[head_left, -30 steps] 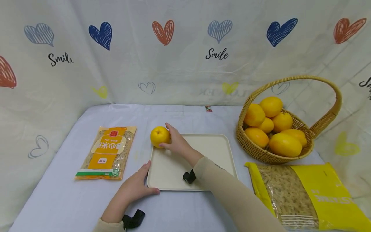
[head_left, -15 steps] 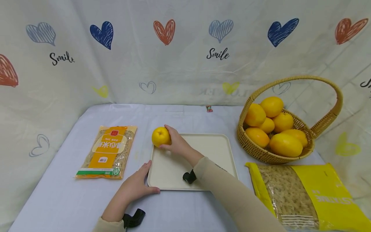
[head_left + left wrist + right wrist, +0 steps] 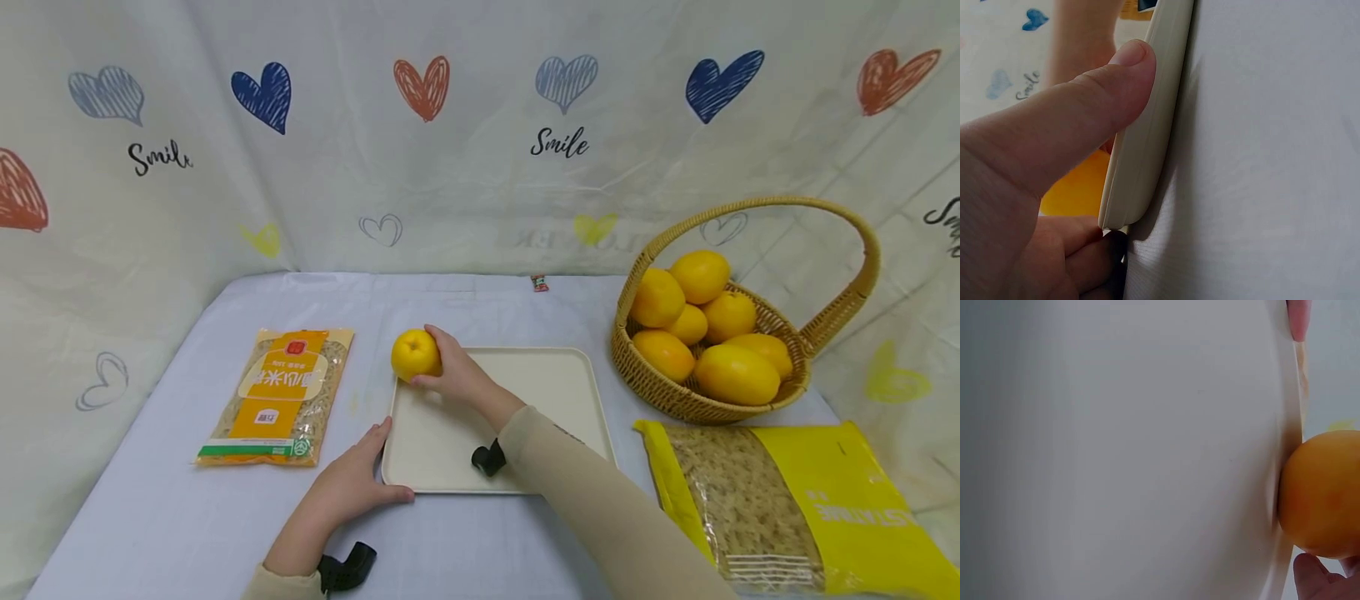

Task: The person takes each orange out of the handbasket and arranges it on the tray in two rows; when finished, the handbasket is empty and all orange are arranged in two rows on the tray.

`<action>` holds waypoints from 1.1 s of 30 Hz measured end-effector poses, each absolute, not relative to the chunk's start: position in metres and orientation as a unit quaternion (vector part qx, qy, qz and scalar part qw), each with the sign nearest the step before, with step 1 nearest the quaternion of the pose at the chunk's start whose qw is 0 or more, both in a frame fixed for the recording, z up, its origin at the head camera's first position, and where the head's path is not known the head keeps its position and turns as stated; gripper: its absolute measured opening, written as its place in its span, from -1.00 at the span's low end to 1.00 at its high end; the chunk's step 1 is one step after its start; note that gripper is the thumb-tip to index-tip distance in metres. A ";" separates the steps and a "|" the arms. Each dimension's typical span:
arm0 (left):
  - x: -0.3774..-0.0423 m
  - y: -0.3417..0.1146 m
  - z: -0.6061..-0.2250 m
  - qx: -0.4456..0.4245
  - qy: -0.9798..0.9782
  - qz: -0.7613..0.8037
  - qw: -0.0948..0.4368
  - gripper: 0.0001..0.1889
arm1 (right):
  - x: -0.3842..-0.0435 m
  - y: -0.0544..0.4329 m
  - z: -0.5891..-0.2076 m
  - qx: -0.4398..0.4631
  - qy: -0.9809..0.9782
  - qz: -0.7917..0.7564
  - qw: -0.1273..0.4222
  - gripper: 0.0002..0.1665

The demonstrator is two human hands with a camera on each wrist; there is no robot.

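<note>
A round yellow fruit (image 3: pixel 414 356) with a dimple on top sits at the back left corner of the cream tray (image 3: pixel 540 392). My right hand (image 3: pixel 461 371) holds this fruit from its right side, thumb low and fingers over the back. Seen from the right wrist, the fruit (image 3: pixel 1322 494) lies against the tray's raised rim (image 3: pixel 1291 394). At the front left corner, my left hand (image 3: pixel 348 483) holds the tray between thumb and fingers. The left wrist view has the thumb (image 3: pixel 1085 103) on the tray's outer wall (image 3: pixel 1154 137) and the other fingers bent around the corner.
A wicker basket (image 3: pixel 667 398) of several yellow fruits stands at the right. In front of it lies a large yellow bag of pasta (image 3: pixel 757 500). An orange food packet (image 3: pixel 277 396) is left of the tray, and a small red wrapper (image 3: pixel 539 283) lies near the back edge.
The right fingers have settled closer onto the fruit, which has shifted very slightly. The left hand and tray stay in place; the whole head view has moved slightly.
</note>
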State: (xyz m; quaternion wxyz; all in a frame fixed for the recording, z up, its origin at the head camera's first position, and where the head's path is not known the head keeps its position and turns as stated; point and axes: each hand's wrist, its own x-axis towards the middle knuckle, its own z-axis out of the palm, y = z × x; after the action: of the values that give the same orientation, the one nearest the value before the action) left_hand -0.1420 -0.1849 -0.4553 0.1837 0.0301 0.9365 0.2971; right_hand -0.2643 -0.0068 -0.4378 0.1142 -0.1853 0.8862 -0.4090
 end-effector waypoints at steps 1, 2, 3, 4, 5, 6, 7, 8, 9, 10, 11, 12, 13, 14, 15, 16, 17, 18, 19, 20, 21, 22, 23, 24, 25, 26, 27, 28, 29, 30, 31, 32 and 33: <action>-0.142 -0.185 -0.455 0.030 0.937 0.297 0.184 0.26 | -0.264 -0.006 -0.437 -0.185 0.885 -0.411 0.116 0.02; -0.142 -0.185 -0.456 0.030 0.936 0.297 0.185 0.26 | -0.264 -0.006 -0.437 -0.184 0.884 -0.413 0.117 0.03; -0.142 -0.185 -0.456 0.030 0.936 0.297 0.185 0.26 | -0.264 -0.006 -0.437 -0.182 0.884 -0.415 0.118 0.03; -0.142 -0.184 -0.456 0.031 0.936 0.297 0.185 0.26 | -0.263 -0.004 -0.437 -0.180 0.884 -0.416 0.117 0.03; -0.142 -0.183 -0.456 0.032 0.936 0.297 0.185 0.26 | -0.263 -0.003 -0.437 -0.179 0.884 -0.417 0.116 0.04; -0.142 -0.182 -0.457 0.034 0.936 0.296 0.185 0.26 | -0.263 -0.002 -0.438 -0.179 0.884 -0.416 0.115 0.04; -0.142 -0.182 -0.457 0.035 0.937 0.295 0.185 0.26 | -0.264 -0.001 -0.438 -0.180 0.885 -0.414 0.114 0.04; -0.142 -0.182 -0.458 0.036 0.938 0.293 0.184 0.27 | -0.264 0.000 -0.438 -0.185 0.885 -0.412 0.111 0.04; -0.142 -0.182 -0.458 0.035 0.938 0.292 0.184 0.27 | -0.263 0.001 -0.438 -0.192 0.885 -0.410 0.109 0.04; -0.141 -0.182 -0.459 0.034 0.939 0.289 0.183 0.27 | -0.263 0.003 -0.437 -0.200 0.884 -0.409 0.107 0.04; -0.141 -0.182 -0.459 0.033 0.940 0.288 0.182 0.27 | -0.261 0.004 -0.435 -0.207 0.884 -0.407 0.106 0.04; -0.141 -0.182 -0.460 0.032 0.941 0.285 0.181 0.27 | -0.260 0.006 -0.432 -0.213 0.884 -0.403 0.103 0.04; -0.141 -0.182 -0.460 0.031 0.941 0.284 0.181 0.27 | -0.258 0.009 -0.427 -0.217 0.884 -0.401 0.103 0.05; -0.141 -0.183 -0.461 0.031 0.942 0.283 0.180 0.28 | -0.256 0.013 -0.421 -0.220 0.885 -0.398 0.099 0.05; -0.140 -0.183 -0.461 0.030 0.942 0.283 0.179 0.28 | -0.254 0.018 -0.415 -0.219 0.885 -0.398 0.095 0.04; -0.140 -0.183 -0.461 0.031 0.942 0.283 0.179 0.28 | -0.252 0.024 -0.407 -0.218 0.886 -0.399 0.088 0.04; -0.140 -0.183 -0.461 0.033 0.942 0.284 0.178 0.28 | -0.250 0.031 -0.399 -0.216 0.888 -0.399 0.078 0.03; -0.141 -0.183 -0.461 0.033 0.941 0.286 0.177 0.28 | -0.248 0.040 -0.391 -0.213 0.889 -0.401 0.067 0.02; -0.141 -0.183 -0.462 0.033 0.940 0.288 0.178 0.28 | -0.247 0.050 -0.384 -0.211 0.888 -0.406 0.056 0.01; -0.140 -0.183 -0.462 0.033 0.940 0.289 0.178 0.28 | -0.245 0.060 -0.378 -0.211 0.886 -0.411 0.039 0.00; -0.140 -0.183 -0.462 0.032 0.940 0.291 0.178 0.29 | -0.244 0.072 -0.373 -0.211 0.884 -0.417 0.023 -0.02; -0.140 -0.183 -0.462 0.032 0.939 0.291 0.179 0.29 | -0.242 0.084 -0.369 -0.208 0.882 -0.423 0.009 -0.03; -0.140 -0.183 -0.462 0.032 0.939 0.292 0.179 0.29 | -0.241 0.097 -0.367 -0.204 0.880 -0.429 -0.006 -0.05; -0.140 -0.183 -0.462 0.033 0.939 0.292 0.179 0.29 | -0.240 0.111 -0.366 -0.199 0.878 -0.435 -0.019 -0.07; -0.140 -0.183 -0.462 0.034 0.939 0.292 0.180 0.29 | -0.239 0.124 -0.366 -0.192 0.878 -0.438 -0.033 -0.08; -0.140 -0.183 -0.462 0.035 0.939 0.292 0.181 0.29 | -0.237 0.137 -0.367 -0.184 0.877 -0.441 -0.045 -0.10; -0.140 -0.183 -0.462 0.035 0.938 0.292 0.181 0.29 | -0.236 0.150 -0.368 -0.172 0.878 -0.443 -0.055 -0.12; -0.140 -0.183 -0.462 0.035 0.939 0.291 0.182 0.29 | -0.234 0.162 -0.368 -0.160 0.879 -0.445 -0.064 -0.13; -0.140 -0.183 -0.462 0.036 0.939 0.290 0.181 0.29 | -0.231 0.173 -0.369 -0.148 0.880 -0.445 -0.073 -0.14; -0.140 -0.183 -0.461 0.036 0.939 0.290 0.181 0.29 | -0.229 0.184 -0.369 -0.137 0.881 -0.445 -0.080 -0.15; -0.140 -0.183 -0.461 0.036 0.939 0.290 0.182 0.29 | -0.227 0.193 -0.369 -0.127 0.880 -0.448 -0.090 -0.16; -0.140 -0.183 -0.461 0.036 0.939 0.290 0.181 0.29 | -0.225 0.202 -0.369 -0.118 0.877 -0.454 -0.104 -0.17; -0.140 -0.183 -0.460 0.037 0.939 0.290 0.181 0.30 | -0.223 0.210 -0.368 -0.106 0.874 -0.460 -0.118 -0.19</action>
State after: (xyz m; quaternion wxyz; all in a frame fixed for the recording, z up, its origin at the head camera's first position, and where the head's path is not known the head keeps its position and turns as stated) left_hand -0.1404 -0.1834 -0.4602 0.1809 0.0369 0.9389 0.2904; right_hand -0.2227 0.2103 -0.3679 -0.1178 -0.1060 0.8736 -0.4602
